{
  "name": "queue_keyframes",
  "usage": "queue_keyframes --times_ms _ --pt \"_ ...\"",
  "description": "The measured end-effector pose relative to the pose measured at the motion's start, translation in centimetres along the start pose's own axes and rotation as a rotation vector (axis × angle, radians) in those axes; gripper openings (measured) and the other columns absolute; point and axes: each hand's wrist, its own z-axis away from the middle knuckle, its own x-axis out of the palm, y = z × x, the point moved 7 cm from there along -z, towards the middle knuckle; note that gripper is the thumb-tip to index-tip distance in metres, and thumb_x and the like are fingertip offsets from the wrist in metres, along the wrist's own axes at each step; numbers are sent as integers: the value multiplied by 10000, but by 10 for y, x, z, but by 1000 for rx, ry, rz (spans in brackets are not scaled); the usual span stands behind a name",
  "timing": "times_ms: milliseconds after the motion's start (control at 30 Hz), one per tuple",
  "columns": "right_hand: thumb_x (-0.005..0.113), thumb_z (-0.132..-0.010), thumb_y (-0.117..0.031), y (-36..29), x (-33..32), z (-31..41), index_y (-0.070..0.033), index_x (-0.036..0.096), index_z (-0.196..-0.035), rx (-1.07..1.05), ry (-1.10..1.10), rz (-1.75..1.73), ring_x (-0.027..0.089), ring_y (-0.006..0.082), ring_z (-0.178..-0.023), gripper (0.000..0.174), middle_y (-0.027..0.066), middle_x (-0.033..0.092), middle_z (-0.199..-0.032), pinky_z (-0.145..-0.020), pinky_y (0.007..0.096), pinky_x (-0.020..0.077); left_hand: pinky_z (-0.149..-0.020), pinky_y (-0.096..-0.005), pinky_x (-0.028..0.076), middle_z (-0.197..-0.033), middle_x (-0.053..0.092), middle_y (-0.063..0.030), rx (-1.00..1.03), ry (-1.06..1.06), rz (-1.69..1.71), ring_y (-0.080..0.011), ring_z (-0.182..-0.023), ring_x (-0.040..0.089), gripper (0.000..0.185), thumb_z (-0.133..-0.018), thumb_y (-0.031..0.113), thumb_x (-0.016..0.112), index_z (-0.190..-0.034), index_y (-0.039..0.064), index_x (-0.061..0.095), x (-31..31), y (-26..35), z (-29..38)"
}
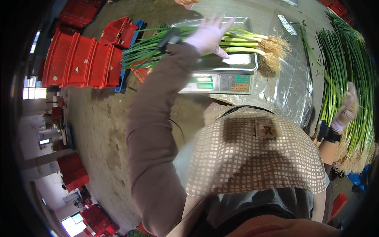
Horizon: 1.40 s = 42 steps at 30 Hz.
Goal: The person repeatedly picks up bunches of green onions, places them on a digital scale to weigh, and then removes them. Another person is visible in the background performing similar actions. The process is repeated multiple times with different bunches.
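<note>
A bunch of green onions (242, 43) lies across the steel pan (251, 63) of a digital weighing scale (235, 82), its roots pointing right and its leaves left. Over the bunch, my left hand (207, 34) in a thin pale glove spreads its fingers; motion blurs it, and whether it touches the stalks is unclear. At the right, my gloved right hand (346, 108) lies against a large pile of green onions (328, 65), seen edge-on with its grip partly hidden. Both wrists wear dark bands.
Stacked red plastic crates (81, 60) stand on the floor at the left. Clear plastic sheeting (291, 86) covers part of the table between scale and pile. A strip of printed labels (287, 25) lies behind it. Another person's hand (186, 2) shows at the top edge.
</note>
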Motion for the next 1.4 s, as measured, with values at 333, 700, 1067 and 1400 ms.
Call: queue_keyframes --times_ms 333,700,1067,1400 --pt "543 -1022 -119 28 17 77 53 562 -1346 491 25 53 581 228 -1249 367 183 602 -1375 -1083 331 424 -761 -469 542 -945 693 -162 -32 -135 202 -373 -863 678 693 -782 244 739 -1426 211 484 60 -14 -38" --pt "566 -1017 -84 39 3 151 51 597 -1251 844 116 151 596 218 -1219 272 179 647 -1279 -1067 322 436 -776 -480 546 -962 712 -195 -55 -96 -26 -377 -906 690 627 -777 330 756 -1342 164 538 54 -133 -201" --pt "568 -1029 -151 1 -20 131 3 685 -1135 919 281 123 651 170 -1016 221 95 704 -1135 -900 284 507 -836 -422 537 -1039 699 -217 163 -406 -33 -314 -981 698 443 -873 311 708 -1206 24 649 2 -53 -194" --pt "606 -888 -6 -83 129 68 -51 607 -1358 -4 -655 -54 612 332 -1202 472 205 623 -1309 -1019 434 496 -936 -359 523 -1255 635 -182 22 -813 1692 -240 -1066 660 581 -1027 251 511 -1500 -45 348 22 232 -38"
